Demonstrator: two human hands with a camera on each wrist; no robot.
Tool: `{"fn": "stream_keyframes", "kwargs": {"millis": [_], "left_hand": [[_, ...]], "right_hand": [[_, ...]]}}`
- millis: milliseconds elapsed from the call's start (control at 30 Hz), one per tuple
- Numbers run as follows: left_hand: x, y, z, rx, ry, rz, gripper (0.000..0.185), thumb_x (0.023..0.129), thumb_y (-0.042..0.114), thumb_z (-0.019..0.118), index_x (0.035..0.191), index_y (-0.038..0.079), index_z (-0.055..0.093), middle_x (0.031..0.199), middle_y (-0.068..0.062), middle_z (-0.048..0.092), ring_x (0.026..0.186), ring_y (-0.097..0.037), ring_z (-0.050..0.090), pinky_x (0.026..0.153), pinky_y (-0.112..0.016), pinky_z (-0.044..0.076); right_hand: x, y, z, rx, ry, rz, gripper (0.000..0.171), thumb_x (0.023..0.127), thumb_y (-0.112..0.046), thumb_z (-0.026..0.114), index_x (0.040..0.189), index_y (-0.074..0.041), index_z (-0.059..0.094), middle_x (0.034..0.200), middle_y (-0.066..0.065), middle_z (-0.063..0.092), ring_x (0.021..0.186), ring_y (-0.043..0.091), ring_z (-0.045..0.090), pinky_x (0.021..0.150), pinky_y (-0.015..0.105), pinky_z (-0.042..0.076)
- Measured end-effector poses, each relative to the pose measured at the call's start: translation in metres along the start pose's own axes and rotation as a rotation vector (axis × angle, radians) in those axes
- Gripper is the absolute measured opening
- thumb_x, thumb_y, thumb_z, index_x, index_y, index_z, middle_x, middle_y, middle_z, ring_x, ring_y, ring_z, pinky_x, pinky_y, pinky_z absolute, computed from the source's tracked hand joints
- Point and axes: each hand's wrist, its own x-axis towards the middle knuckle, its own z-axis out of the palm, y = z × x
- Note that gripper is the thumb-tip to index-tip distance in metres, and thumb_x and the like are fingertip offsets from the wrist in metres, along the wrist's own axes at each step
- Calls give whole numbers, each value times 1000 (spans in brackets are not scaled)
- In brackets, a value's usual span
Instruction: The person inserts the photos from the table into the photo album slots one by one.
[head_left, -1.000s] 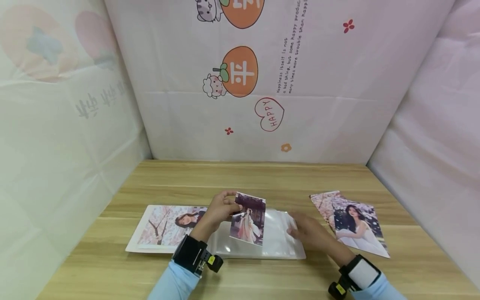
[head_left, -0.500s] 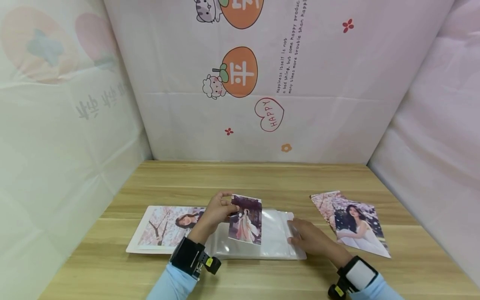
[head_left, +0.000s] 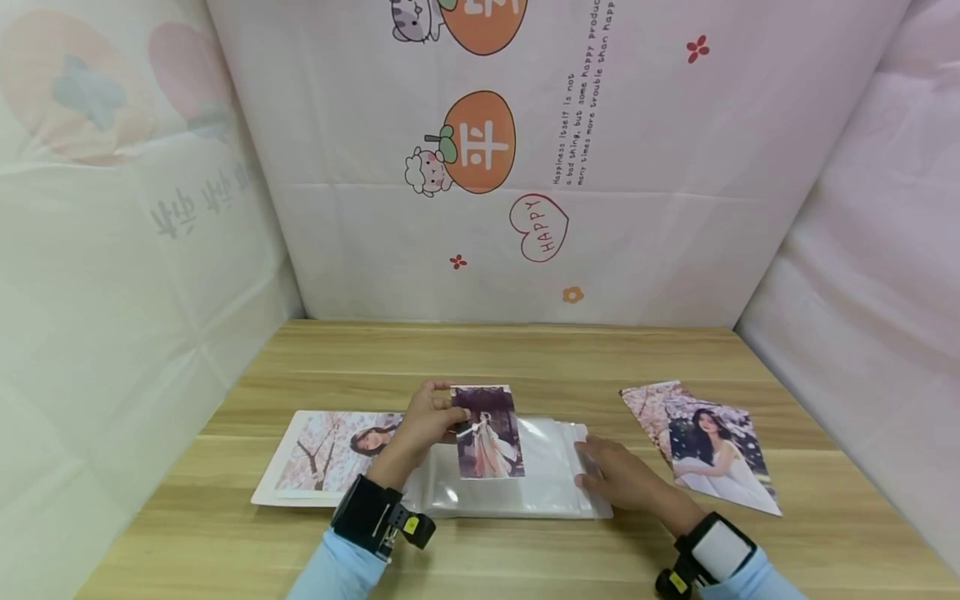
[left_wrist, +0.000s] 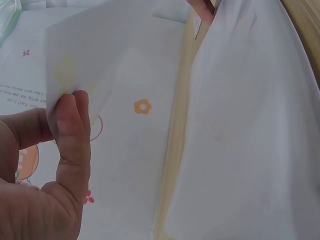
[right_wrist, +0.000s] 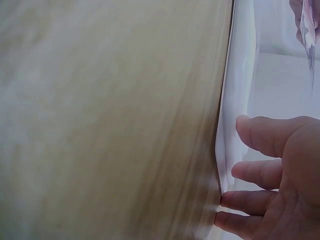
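My left hand (head_left: 422, 429) pinches a small photo print (head_left: 491, 450) between thumb and fingers. It shows a figure in a pale, flowing dress against a dark purple setting. In the left wrist view the print's white back (left_wrist: 107, 50) faces the camera. Below it lies an open photo album with clear plastic sleeves (head_left: 551, 492), partly covered by the print. My right hand (head_left: 622, 475) is at the sleeves' right edge. The right wrist view has its fingertips (right_wrist: 245, 201) touching the sleeve edge (right_wrist: 240, 75), fingers fairly straight and spread.
At left, the album's white-bordered side (head_left: 266, 487) carries a blossom portrait, partly behind my left arm. Two loose prints overlap on the right: a seated figure in white (head_left: 716, 462) over a pink blossom print (head_left: 648, 404). White patterned cloth (head_left: 645, 250) walls in the wooden table (head_left: 517, 354).
My left hand has moved slightly left with the photo print, which has turned more upright. The right hand has shifted slightly at the sleeve edge, then stayed there.
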Motion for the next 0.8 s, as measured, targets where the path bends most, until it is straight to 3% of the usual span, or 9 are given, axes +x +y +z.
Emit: {"fn": "stream_keyframes", "kwargs": {"millis": [300,567,800], "left_hand": [[-23,13,-36,-47,168,42,38,79,-15,54,107,-4,31,96,-26,57,66,-21,60,59,-35,55],[-46,17,-76,-15,302,48,47,81,-14,52,119,-4,26,108,-30,51,72,-20,62,61,-32,55],[-59,9,-91,-17,350,32,49,83,-14,51,120,-2,23,109,-29,47,72,-16,61,59,-28,54]], "right_hand": [[-1,-3,-1,3,-16,27,49,87,-15,64,124,14,49,126,37,42,117,50,40,96,58,31],[0,-4,-3,2,-43,80,51,88,-19,62,127,11,47,131,35,39,120,48,37,98,57,29],[-1,-6,-4,1,-45,88,50,88,-18,63,127,11,48,130,35,40,120,48,37,98,57,29]]}}
